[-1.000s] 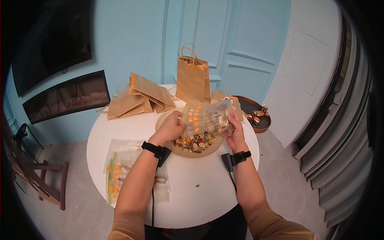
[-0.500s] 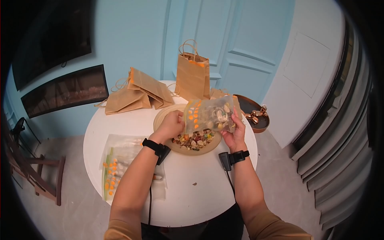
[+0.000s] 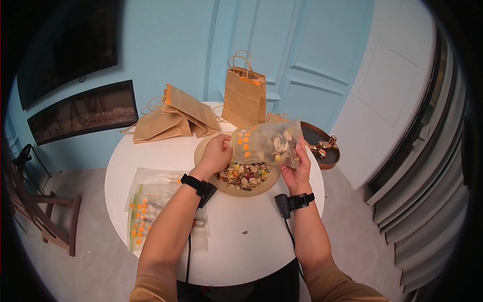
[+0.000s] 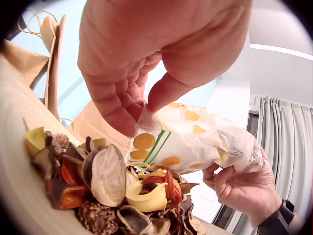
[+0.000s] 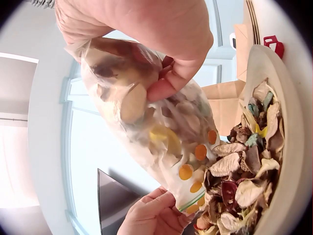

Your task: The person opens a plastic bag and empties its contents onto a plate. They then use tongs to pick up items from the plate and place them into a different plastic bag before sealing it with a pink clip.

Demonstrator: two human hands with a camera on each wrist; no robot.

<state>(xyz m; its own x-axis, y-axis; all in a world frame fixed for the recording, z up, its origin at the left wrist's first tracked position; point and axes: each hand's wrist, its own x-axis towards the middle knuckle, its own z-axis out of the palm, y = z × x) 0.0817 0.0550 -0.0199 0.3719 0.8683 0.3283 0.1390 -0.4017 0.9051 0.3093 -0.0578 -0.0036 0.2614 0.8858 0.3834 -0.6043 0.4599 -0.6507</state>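
A clear zip bag with orange dots (image 3: 246,144) is held on its side above a round bowl (image 3: 204,146) of dried petals and pods (image 3: 246,176). The left hand (image 3: 215,157) pinches the bag's zip end, thumb against fingers, as the left wrist view shows (image 4: 146,63). At the bag's other end the right hand (image 3: 298,168) grips it, fingers curled around the filled part (image 5: 166,73). Dried pieces (image 5: 168,139) lie inside the bag, mostly near the right hand. In the right wrist view the zip end hangs lower, close to the bowl's contents.
Zip bags with orange dots (image 3: 141,221) lie at the left on the white table (image 3: 241,251). Brown paper bags stand (image 3: 244,98) and lie (image 3: 166,126) at the back. A round tray (image 3: 329,162) with a shiny copper figure (image 3: 324,146) is at the right. One small fragment (image 3: 245,232) lies in front.
The right hand and its end of the bag have risen slightly and moved a little right. Contents inside the bag have shifted. The left hand keeps its pinch on the zip end.
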